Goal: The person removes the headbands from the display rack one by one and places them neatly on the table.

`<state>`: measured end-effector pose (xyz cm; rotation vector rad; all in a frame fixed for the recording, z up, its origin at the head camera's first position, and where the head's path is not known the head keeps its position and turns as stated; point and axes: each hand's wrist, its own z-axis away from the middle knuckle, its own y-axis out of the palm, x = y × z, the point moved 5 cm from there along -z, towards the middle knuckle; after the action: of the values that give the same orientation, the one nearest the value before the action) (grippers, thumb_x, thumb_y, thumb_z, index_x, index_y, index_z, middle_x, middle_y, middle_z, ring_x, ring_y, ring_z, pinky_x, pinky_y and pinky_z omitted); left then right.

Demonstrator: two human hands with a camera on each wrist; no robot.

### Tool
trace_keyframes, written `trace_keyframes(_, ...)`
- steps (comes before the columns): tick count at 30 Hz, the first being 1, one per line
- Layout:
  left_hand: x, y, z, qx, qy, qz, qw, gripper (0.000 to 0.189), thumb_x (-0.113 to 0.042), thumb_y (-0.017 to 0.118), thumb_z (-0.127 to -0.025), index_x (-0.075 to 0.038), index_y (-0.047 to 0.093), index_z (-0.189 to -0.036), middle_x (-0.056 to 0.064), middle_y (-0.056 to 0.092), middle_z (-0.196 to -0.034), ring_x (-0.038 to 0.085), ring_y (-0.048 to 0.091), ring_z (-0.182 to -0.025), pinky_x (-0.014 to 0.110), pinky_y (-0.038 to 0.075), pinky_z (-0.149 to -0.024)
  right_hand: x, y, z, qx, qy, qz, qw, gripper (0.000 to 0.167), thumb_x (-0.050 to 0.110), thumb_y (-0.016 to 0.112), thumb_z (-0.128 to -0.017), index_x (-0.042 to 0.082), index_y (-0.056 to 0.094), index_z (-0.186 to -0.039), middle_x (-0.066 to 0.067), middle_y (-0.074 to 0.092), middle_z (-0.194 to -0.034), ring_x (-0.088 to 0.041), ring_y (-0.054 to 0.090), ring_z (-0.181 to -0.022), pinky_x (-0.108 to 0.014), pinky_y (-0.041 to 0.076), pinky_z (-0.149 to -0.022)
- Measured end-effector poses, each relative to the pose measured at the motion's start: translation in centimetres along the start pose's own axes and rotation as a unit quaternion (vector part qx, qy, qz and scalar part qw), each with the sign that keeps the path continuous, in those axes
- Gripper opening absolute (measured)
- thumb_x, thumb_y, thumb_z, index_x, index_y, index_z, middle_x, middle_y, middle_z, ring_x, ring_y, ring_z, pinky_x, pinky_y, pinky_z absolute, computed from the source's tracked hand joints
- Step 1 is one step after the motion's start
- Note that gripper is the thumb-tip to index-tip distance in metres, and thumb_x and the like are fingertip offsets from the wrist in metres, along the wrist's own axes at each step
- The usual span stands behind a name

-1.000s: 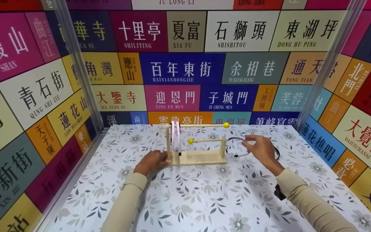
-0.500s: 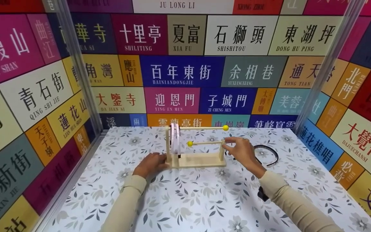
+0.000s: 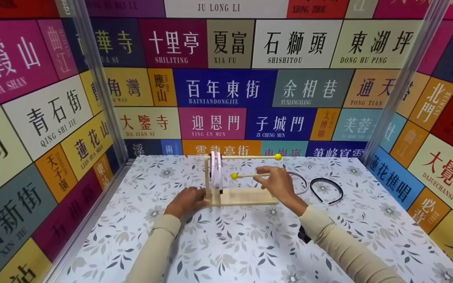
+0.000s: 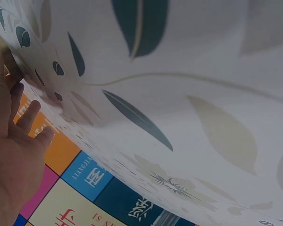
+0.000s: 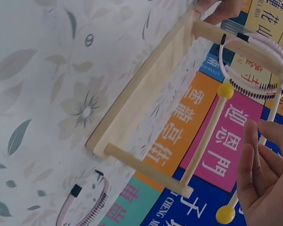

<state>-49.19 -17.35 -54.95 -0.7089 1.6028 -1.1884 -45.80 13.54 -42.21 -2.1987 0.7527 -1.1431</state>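
From above the near side of the pale wooden two-post rack (image 3: 246,196), the head camera faces forward and down. The right-wrist camera, tilted, shares that rack from closer; the left-wrist one skims the white leaf-printed tabletop (image 4: 188,117) near the rack's left end.

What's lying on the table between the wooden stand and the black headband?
A pink headband lies between the wooden stand and the black headband in the head view, partly hidden behind the right hand.
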Motion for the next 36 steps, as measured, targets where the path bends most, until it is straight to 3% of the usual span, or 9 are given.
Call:
trace_keyframes(6, 0.4, 0.2, -0.3, 0.007, 0.000, -0.001, 1.0000, 0.028, -0.038, 0.071, -0.098, -0.025, 0.069, -0.124, -0.006, 0.067, -0.102, 0.016, 0.063, -0.093, 0.041, 0.056, -0.092, 1.0, 1.0, -0.5, 0.010, 0.014, -0.025, 0.9996, 0.031, 0.028, 0.083, -0.090, 0.014, 0.080, -0.118, -0.003, 0.079, -0.108, -0.021, 0.074, -0.060, -0.024, 0.036, -0.038)
trace_keyframes(12, 0.4, 0.1, -0.1, 0.007, -0.003, 0.013, 0.9999, 0.025, -0.037, 0.071, -0.098, -0.025, 0.069, -0.121, -0.006, 0.066, -0.100, 0.015, 0.062, -0.092, 0.040, 0.056, -0.090, 2.1, 2.1, -0.7, 0.009, 0.008, -0.029, 0.9995, 0.032, 0.032, 0.084, -0.089, 0.015, 0.081, -0.116, -0.001, 0.080, -0.105, -0.019, 0.073, -0.057, -0.024, 0.032, -0.038)
trace_keyframes(18, 0.2, -0.1, 0.0, -0.001, 0.005, 0.021, 0.9998, 0.037, -0.035, 0.073, -0.097, -0.021, 0.069, -0.131, 0.001, 0.071, -0.112, 0.021, 0.065, -0.101, 0.046, 0.055, -0.096, 3.1, 3.3, -0.6, 0.017, -0.017, -0.039, 0.9989, 0.032, 0.031, 0.083, -0.091, 0.014, 0.080, -0.118, -0.003, 0.080, -0.104, -0.018, 0.072, -0.056, -0.024, 0.032, -0.037)
trace_keyframes(24, 0.1, 0.0, 0.0, 0.009, 0.000, 0.027, 0.9996, 0.038, -0.035, 0.072, -0.098, -0.023, 0.069, -0.133, -0.002, 0.070, -0.113, 0.019, 0.064, -0.103, 0.044, 0.055, -0.098, 3.6, 4.5, -0.5, 0.030, -0.021, -0.056, 0.9977, 0.031, 0.027, 0.083, -0.090, 0.012, 0.080, -0.117, -0.008, 0.079, -0.107, -0.023, 0.073, -0.058, -0.023, 0.036, -0.036)
trace_keyframes(30, 0.0, -0.1, 0.0, 0.010, 0.008, 0.015, 0.9998, 0.028, -0.035, 0.072, -0.098, -0.022, 0.070, -0.122, -0.003, 0.067, -0.104, 0.018, 0.063, -0.095, 0.042, 0.056, -0.091, 4.5, 5.4, -0.3, 0.048, -0.015, -0.052, 0.9974, 0.031, 0.031, 0.082, -0.091, 0.013, 0.080, -0.116, -0.004, 0.079, -0.109, -0.021, 0.074, -0.059, -0.025, 0.041, -0.037)
trace_keyframes(36, 0.2, -0.1, 0.1, 0.010, -0.004, 0.018, 0.9998, 0.034, -0.036, 0.072, -0.098, -0.024, 0.069, -0.130, -0.003, 0.068, -0.109, 0.018, 0.064, -0.099, 0.043, 0.055, -0.095, 5.4, 6.2, -0.4, 0.061, -0.017, -0.052, 0.9966, 0.030, 0.029, 0.082, -0.091, 0.012, 0.080, -0.116, -0.004, 0.079, -0.110, -0.012, 0.072, -0.058, -0.027, 0.049, -0.042)
